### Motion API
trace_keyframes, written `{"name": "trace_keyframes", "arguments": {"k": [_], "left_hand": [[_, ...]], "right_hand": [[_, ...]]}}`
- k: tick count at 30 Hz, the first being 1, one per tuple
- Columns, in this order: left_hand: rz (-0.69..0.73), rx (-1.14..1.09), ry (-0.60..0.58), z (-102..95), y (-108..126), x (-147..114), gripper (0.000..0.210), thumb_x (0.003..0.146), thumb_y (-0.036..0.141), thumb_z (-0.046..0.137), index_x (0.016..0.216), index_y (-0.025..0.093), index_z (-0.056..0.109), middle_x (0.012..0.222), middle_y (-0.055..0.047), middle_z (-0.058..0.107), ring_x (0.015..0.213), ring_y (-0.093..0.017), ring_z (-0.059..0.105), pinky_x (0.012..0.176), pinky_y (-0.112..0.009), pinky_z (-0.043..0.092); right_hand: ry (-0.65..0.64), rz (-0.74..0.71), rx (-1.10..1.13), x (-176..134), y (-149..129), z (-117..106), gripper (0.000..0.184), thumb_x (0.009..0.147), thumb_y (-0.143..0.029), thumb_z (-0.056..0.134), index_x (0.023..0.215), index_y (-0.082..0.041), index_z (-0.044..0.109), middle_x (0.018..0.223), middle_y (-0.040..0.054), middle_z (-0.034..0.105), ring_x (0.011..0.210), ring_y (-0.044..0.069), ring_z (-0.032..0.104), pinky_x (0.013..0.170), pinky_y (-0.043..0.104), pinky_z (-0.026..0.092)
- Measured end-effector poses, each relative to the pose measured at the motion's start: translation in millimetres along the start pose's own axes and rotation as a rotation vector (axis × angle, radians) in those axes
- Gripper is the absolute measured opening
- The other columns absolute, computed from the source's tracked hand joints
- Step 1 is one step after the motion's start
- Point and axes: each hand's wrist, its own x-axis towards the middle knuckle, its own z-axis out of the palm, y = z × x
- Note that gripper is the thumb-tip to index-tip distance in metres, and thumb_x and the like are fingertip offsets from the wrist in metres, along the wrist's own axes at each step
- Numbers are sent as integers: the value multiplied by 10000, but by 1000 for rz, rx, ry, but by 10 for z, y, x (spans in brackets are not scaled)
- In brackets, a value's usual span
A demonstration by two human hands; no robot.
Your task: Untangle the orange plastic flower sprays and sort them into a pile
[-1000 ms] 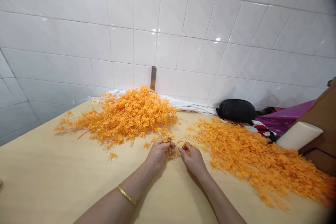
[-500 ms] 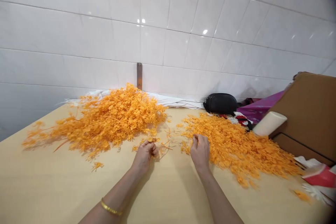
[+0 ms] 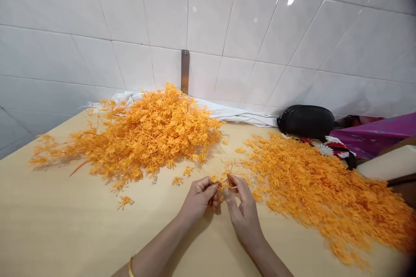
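Observation:
My left hand [image 3: 199,198] is closed in a pinch on a small orange artificial flower sprig [image 3: 214,179] just above the table. Facing it, my right hand [image 3: 244,212] has its thumb and fingers curled round the other side of the sprig. The fingers partly hide the sprig. Beyond my left hand lies a tall heap of orange artificial flower sprays [image 3: 162,130]. To the right of my right hand spreads a flatter pile of orange flower pieces [image 3: 308,181].
A few loose florets [image 3: 125,202] lie on the pale table [image 3: 81,233]. Along the tiled wall [image 3: 130,60] run a white cloth [image 3: 240,117], a black pouch [image 3: 305,121] and purple material [image 3: 377,136]. A white roll [image 3: 390,162] stands at the right.
My right hand has moved left from the flatter pile to meet my left hand at the sprig. The view has turned slightly and come closer.

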Motion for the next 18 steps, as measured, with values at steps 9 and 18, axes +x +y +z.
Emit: {"name": "trace_keyframes", "arguments": {"k": [9, 18], "left_hand": [[12, 96, -36, 22, -12, 17, 275, 647, 364, 620, 580, 138, 478, 449, 33, 450, 415, -50, 385, 436, -187, 279], [-80, 130, 129, 131, 99, -94, 297, 642, 410, 608, 615, 147, 474, 393, 95, 234, 350, -13, 136, 383, -204, 88]], "right_hand": [[10, 189, 143, 19, -49, 23, 168, 801, -314, 433, 743, -179, 513, 675, 6, 538, 636, 130, 498, 582, 233, 389], [571, 373, 77, 230, 192, -368, 215, 775, -365, 457, 658, -186, 429, 530, -40, 452, 490, 101, 426, 495, 224, 343]]}}
